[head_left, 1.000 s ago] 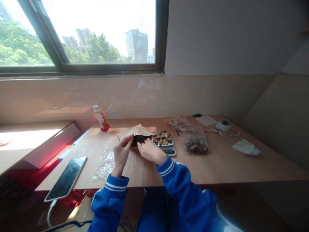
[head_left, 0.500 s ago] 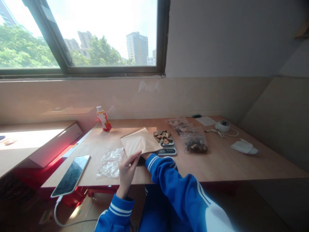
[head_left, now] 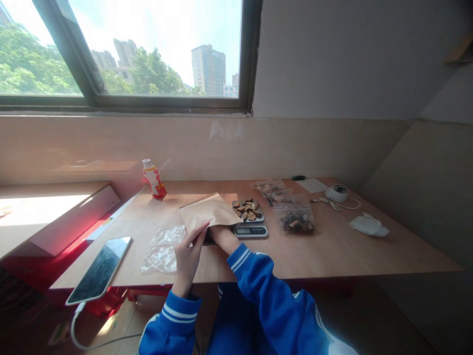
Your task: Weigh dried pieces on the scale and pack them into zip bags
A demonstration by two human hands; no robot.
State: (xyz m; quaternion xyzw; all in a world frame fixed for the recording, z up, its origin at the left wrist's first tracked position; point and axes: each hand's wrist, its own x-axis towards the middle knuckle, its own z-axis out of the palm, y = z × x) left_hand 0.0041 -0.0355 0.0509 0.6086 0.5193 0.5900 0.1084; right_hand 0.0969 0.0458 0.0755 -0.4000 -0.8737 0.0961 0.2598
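Note:
A brown paper pouch [head_left: 209, 212] lies on the wooden table [head_left: 332, 251] with its mouth toward me. My left hand [head_left: 188, 251] pinches the near edge of the pouch's mouth. My right hand [head_left: 218, 231] reaches inside the pouch up to the wrist, so its fingers are hidden. Just right of the pouch stands a small digital scale [head_left: 249, 224] with dried slices [head_left: 247, 209] piled on its plate. A clear zip bag of dried slices [head_left: 295, 221] lies right of the scale.
Empty clear bags [head_left: 162, 249] lie left of my hands. A phone [head_left: 98, 270] on a cable overhangs the table's front left edge. A small bottle [head_left: 152, 178] stands at the back. More zip bags [head_left: 275, 188], a white round device [head_left: 335, 192] and a white cloth [head_left: 367, 225] lie to the right.
My right hand went from the pouch's mouth to deep inside it. The pouch tilted up, then settled back toward the table. My left hand stayed on the opening's edge.

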